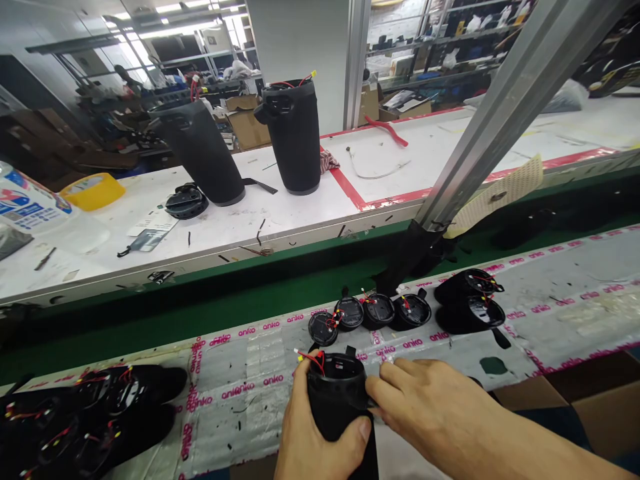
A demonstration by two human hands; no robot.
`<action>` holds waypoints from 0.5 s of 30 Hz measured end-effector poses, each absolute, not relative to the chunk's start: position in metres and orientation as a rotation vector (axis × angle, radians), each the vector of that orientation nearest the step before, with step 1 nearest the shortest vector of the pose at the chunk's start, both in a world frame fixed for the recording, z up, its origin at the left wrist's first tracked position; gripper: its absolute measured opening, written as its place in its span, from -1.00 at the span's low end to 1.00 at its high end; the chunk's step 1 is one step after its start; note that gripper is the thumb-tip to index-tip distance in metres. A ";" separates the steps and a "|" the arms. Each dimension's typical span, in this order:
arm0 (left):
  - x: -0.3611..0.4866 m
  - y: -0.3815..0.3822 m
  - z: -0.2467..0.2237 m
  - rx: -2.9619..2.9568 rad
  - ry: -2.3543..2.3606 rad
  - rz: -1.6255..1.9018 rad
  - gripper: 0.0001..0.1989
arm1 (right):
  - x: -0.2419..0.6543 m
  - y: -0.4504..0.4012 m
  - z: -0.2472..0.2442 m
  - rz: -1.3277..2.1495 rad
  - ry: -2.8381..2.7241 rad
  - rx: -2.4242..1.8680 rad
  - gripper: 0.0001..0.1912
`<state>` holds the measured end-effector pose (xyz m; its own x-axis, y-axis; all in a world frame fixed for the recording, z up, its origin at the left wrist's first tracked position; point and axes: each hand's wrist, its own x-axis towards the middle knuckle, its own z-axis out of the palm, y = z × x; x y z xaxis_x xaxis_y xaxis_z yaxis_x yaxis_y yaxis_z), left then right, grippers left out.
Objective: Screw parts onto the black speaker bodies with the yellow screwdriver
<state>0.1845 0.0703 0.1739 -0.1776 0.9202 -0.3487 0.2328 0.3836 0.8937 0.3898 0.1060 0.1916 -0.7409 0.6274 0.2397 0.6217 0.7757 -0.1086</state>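
By near edge of plastic-covered bench (240,427), black cylinder (334,403) was gripped by half-closed left hand (313,450); side was touched by right hand (427,403) — fingers curled, anything pinched couldn't be told — red wires (320,365) were exposed on top.

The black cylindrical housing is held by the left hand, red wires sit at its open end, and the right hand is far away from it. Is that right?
Not quite: the head view shows the right hand close up at the side of the black cylindrical housing. The rest stands.
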 end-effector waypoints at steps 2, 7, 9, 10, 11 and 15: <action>0.185 0.070 0.174 1.030 1.662 0.876 -0.08 | 0.390 0.107 0.192 0.044 -2.707 -0.960 -0.61; 0.189 0.071 0.177 1.040 1.671 0.872 -0.08 | 0.391 0.106 0.191 0.044 -2.722 -1.001 -0.62; 0.190 0.071 0.179 1.050 1.696 0.868 -0.08 | 0.391 0.105 0.190 0.032 -2.736 -1.026 -0.61; 0.191 0.071 0.179 1.056 1.713 0.860 -0.09 | 0.391 0.104 0.190 0.018 -2.754 -1.033 -0.60; 0.191 0.070 0.179 1.062 1.724 0.847 -0.10 | 0.391 0.104 0.191 -0.002 -2.775 -1.029 -0.59; 0.191 0.069 0.177 1.053 1.720 0.816 -0.06 | 0.390 0.103 0.197 -0.080 -2.848 -0.909 -0.59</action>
